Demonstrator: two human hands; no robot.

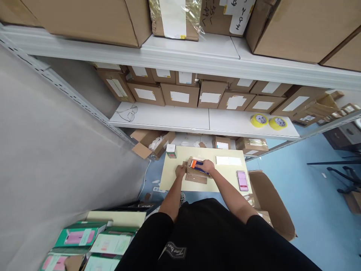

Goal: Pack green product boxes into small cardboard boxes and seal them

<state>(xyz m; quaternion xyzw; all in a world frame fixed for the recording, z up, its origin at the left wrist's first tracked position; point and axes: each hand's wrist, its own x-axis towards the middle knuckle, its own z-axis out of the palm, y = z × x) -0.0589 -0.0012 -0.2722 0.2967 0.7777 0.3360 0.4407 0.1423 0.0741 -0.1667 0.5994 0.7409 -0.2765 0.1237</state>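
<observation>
On the pale yellow table (173,178) lies a small brown cardboard box (194,172) with a flap (196,179) spread toward me. My right hand (208,166) is closed around an orange and dark blue hand tool (196,164) lying over the top of the box; its exact kind is too small to make out. At the box's left end, my left hand (180,170) grips the cardboard, its fingertips partly hidden. A small white and green box (171,150) stands at the table's back left corner. White labels (228,160) and a pink-screened phone (242,180) lie to the right.
Shelving (169,116) behind the table bears labelled cartons (179,96), yellow tape rolls (258,120) and glasses (131,113). An open carton (152,143) sits beyond the table's left corner. A large open carton (270,203) stands right; green boxes (80,236) lie at lower left.
</observation>
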